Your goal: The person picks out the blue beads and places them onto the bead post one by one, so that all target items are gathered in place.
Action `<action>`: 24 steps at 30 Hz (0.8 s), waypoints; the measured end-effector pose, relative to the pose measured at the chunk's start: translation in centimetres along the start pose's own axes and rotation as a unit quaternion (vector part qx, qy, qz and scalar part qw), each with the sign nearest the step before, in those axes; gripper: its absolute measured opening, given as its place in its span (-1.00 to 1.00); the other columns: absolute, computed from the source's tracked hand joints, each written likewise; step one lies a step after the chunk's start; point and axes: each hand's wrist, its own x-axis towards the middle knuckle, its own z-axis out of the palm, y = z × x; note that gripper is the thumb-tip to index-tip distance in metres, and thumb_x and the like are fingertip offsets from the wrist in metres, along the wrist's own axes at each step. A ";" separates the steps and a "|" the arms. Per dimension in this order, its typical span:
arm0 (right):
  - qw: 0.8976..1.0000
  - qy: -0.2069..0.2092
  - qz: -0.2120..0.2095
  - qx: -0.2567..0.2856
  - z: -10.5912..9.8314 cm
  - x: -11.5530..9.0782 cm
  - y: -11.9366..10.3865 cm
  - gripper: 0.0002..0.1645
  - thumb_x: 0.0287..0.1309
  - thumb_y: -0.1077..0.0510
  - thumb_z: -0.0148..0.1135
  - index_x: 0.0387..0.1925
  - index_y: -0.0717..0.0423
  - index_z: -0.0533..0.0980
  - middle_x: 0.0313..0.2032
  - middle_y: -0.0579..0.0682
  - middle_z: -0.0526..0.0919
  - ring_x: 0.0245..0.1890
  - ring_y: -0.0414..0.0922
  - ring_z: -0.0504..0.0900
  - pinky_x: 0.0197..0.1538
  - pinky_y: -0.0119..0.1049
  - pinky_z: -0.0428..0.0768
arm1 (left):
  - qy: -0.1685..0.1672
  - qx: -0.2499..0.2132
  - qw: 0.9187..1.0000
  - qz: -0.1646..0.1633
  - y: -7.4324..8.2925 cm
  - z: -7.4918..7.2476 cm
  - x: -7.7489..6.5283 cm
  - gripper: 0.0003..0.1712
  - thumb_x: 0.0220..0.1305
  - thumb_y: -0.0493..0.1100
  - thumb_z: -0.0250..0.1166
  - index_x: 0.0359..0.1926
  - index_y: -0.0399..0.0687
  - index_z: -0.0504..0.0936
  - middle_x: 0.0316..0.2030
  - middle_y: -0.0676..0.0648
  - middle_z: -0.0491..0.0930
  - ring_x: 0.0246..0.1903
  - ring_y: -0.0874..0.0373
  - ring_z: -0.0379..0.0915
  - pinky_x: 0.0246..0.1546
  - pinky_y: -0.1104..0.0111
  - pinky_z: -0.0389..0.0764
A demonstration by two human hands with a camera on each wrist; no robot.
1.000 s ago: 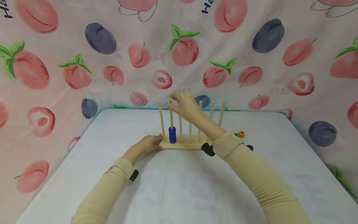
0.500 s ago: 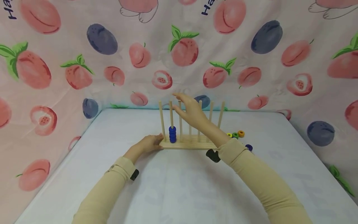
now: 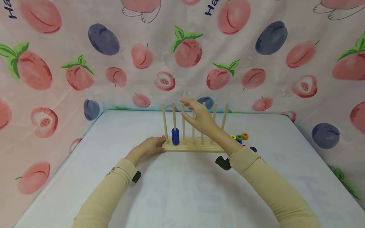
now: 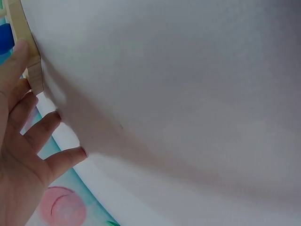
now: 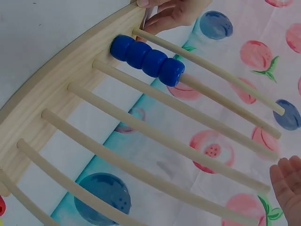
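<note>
A wooden bead stand (image 3: 196, 147), a pale base with a row of upright pegs, stands across the table in the head view. Several blue beads (image 3: 175, 137) are stacked on its second peg from the left; the right wrist view shows these beads (image 5: 146, 60) close up. My left hand (image 3: 152, 146) holds the base's left end, thumb on one face and index finger behind, with the other fingers spread. Nothing is in my right hand (image 3: 201, 117), its fingers apart and loosely extended by the tops of the middle pegs. My right forearm partly hides the base's right end.
Loose beads lie right of the stand: an orange bead (image 3: 245, 136), a green bead (image 3: 239, 137), a yellow bead (image 3: 233, 137) and a dark blue bead (image 3: 252, 149) among them. A fruit-print cloth (image 3: 188, 76) rises behind the white table (image 3: 176, 190).
My right hand has moved rightward and slightly down from the second peg's top, its fingers spreading, and more loose beads show. My left hand stays on the base.
</note>
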 end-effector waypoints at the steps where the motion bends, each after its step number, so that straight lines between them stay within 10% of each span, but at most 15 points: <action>1: 1.000 -0.001 -0.002 0.002 -0.1 -0.1 0.0 -0.51 0.22 0.25 0.18 0.17 0.30 0.39 0.10 0.20 0.55 0.08 0.05 0.55 0.13 -0.09 0.57 | 0.000 -0.001 1.000 0.000 0.0 0.0 -0.1 -0.28 0.25 -0.04 0.25 0.34 -0.22 0.24 0.34 -0.23 0.20 0.30 -0.25 0.19 0.34 -0.03 0.21; 24: 0.999 -0.037 -0.013 0.029 -2.4 -4.8 3.1 -0.65 0.12 0.34 0.24 -0.01 0.33 0.53 -0.05 0.20 0.65 -0.07 0.05 0.62 0.00 -0.06 0.62 | 0.007 -0.016 1.000 0.003 0.1 0.0 0.0 -0.26 0.22 -0.07 0.28 0.33 -0.30 0.25 0.34 -0.26 0.23 0.31 -0.26 0.17 0.34 -0.05 0.20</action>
